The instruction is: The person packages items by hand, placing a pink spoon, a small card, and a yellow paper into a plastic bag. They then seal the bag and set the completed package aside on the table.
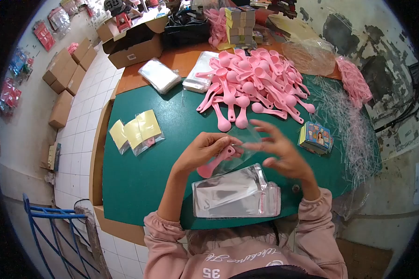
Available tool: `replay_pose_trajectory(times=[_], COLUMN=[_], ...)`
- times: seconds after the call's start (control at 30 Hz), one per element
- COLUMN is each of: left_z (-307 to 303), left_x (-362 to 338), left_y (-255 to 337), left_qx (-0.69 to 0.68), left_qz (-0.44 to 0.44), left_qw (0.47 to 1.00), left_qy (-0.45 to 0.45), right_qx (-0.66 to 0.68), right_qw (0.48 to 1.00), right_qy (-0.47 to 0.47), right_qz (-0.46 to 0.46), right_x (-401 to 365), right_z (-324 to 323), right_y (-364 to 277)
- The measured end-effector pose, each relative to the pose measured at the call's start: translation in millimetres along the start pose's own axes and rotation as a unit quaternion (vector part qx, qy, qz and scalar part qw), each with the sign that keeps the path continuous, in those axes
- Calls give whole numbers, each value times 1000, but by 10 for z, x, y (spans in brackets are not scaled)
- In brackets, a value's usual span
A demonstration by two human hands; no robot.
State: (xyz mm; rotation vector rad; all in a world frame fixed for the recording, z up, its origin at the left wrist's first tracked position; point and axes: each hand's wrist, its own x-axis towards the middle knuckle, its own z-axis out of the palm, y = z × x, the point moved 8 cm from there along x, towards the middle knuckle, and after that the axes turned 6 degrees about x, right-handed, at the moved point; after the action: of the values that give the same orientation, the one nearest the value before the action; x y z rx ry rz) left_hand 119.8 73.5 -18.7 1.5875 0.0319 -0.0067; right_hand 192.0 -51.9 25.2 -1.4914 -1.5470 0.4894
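My left hand [207, 147] is closed on a clear plastic bag [241, 149] and a pink spoon [215, 162], whose rounded end points down and left. Just to the right is my right hand [279, 146], its fingers spread and slightly blurred beside the bag. Below both hands lies a stack of clear bags [228, 193] on the green table top [172, 111]. A large heap of pink spoons [258, 76] lies beyond the hands. To the right sits a stack of printed cards [315, 137].
Bags with yellow cards [142, 130] lie on the left. Two bundles of clear bags [159, 76] are at the back left, near an open cardboard box [135, 49]. Plastic strands [351, 139] cover the right side. A blue metal rack [56, 214] stands at lower left.
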Motion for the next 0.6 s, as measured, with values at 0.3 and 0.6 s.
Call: replay_pose_trajectory(times=[0.3,0.6], left_z=[-213,-185], left_x=[81,76], left_y=[-134,-153], left_qx=[48,35], left_qz=[-36,-51], left_qw=[998,998], left_qy=[26,22], right_qx=[-265,-364], right_qw=[778,801], right_qy=[365,421], right_qz=[438,220], right_x=[-1764,-910], right_z=[-1618,-1394], right_y=[1031,-44])
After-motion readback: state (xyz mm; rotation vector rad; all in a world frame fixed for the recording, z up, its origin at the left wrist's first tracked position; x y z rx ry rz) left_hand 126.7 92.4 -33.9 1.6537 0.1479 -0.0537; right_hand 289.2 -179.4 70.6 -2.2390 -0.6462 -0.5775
